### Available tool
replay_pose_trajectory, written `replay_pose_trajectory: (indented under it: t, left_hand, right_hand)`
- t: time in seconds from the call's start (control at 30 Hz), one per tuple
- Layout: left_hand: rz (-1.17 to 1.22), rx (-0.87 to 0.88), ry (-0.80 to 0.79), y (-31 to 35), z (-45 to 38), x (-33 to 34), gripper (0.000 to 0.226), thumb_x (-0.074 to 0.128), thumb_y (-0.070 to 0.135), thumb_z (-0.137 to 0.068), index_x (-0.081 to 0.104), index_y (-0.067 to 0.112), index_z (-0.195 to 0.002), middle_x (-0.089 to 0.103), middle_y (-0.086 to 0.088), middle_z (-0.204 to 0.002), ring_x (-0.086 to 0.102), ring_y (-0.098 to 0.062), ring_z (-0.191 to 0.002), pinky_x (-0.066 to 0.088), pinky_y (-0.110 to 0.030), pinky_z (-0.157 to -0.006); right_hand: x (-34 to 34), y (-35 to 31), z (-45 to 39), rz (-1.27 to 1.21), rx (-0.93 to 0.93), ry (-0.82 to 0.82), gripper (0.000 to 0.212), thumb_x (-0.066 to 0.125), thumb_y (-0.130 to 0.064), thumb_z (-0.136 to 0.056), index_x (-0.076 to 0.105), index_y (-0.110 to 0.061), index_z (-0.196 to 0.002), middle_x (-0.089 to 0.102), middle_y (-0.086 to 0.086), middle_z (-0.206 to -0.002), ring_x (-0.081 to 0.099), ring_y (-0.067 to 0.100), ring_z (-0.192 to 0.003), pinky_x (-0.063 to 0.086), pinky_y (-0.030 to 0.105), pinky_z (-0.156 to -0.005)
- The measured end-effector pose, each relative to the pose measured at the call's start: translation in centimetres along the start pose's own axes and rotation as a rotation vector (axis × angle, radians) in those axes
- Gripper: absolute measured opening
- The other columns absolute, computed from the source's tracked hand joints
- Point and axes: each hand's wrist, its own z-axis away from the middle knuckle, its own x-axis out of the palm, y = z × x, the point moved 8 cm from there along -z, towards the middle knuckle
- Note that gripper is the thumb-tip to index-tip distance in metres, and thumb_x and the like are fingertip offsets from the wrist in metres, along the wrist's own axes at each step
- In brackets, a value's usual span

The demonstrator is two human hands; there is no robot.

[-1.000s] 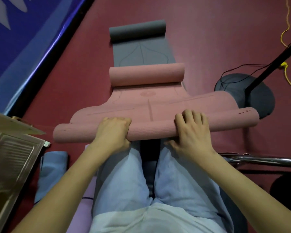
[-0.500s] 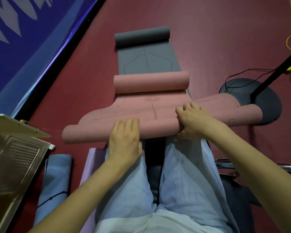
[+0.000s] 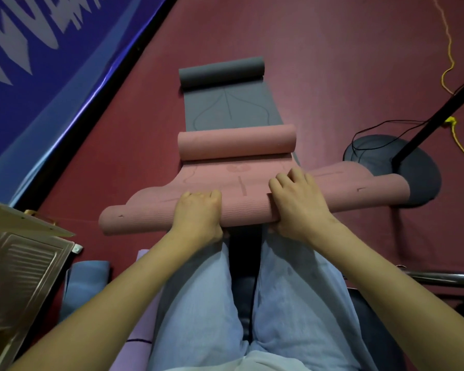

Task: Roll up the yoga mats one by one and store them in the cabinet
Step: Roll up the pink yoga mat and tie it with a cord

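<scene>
Currently both hands, left (image 3: 197, 214) and right (image 3: 296, 203), grip the pink mat (image 3: 252, 207), part-rolled; beyond it, the grey mat (image 3: 227, 108) apparently awaits rolling.

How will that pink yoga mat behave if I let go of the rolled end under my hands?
The pink mat looks soft and floppy: its flat part ripples where it meets the roll. Its far end sits curled by itself, so it probably holds a curl, though the near roll may loosen. Being round on smooth floor, it could roll.
</scene>
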Motion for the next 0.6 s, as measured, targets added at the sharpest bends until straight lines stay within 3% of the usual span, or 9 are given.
replay_pose_trajectory:
  t: [0.13, 0.27, 0.43, 0.6]
  left_hand:
    - [0.057, -0.003, -0.12, -0.8, -1.3, -0.6, 0.035, 0.071, 0.025, -0.067, 0.058, 0.021, -0.099, 0.07, -0.004, -0.096, 0.065, -0.032, -0.083, 0.039, -0.032, -0.064]
    - [0.114, -0.004, -0.173, -1.4, -1.9, -0.7, 0.033, 0.067, 0.022, -0.064, 0.056, 0.022, -0.095, 0.069, -0.003, -0.094, 0.053, -0.029, -0.074, 0.042, -0.033, -0.063]
    - [0.128, -0.007, -0.153, -1.4, -1.5, -0.6, 0.035, 0.069, 0.022, -0.066, 0.057, 0.022, -0.099, 0.068, -0.002, -0.097, 0.063, -0.031, -0.085, 0.04, -0.032, -0.064]
    - [0.11, 0.002, -0.119, -0.9, 0.5, -0.8, 0.035, 0.071, 0.021, -0.068, 0.056, 0.021, -0.099, 0.068, -0.002, -0.093, 0.064, -0.031, -0.084, 0.037, -0.033, -0.066]
  right_hand:
    - [0.3, -0.5, -0.4, 0.019, 0.055, -0.032, 0.081, 0.089, -0.058, -0.049, 0.056, -0.012, -0.106, 0.06, 0.009, -0.105, 0.058, 0.033, -0.097, 0.041, 0.043, -0.083]
    - [1.2, -0.6, -0.9, -0.046, 0.116, -0.015, 0.082, 0.092, -0.056, -0.039, 0.056, -0.012, -0.097, 0.06, 0.01, -0.097, 0.059, 0.032, -0.09, 0.044, 0.044, -0.081]
    - [0.9, -0.8, -1.0, -0.047, 0.14, 0.004, 0.056, 0.083, -0.027, -0.051, 0.056, -0.012, -0.097, 0.059, 0.011, -0.099, 0.054, 0.035, -0.094, 0.041, 0.043, -0.076]
    - [0.9, -1.1, 0.8, -0.044, 0.114, 0.061, 0.057, 0.083, -0.018, -0.04, 0.056, -0.011, -0.09, 0.057, 0.011, -0.092, 0.053, 0.036, -0.085, 0.039, 0.042, -0.069]
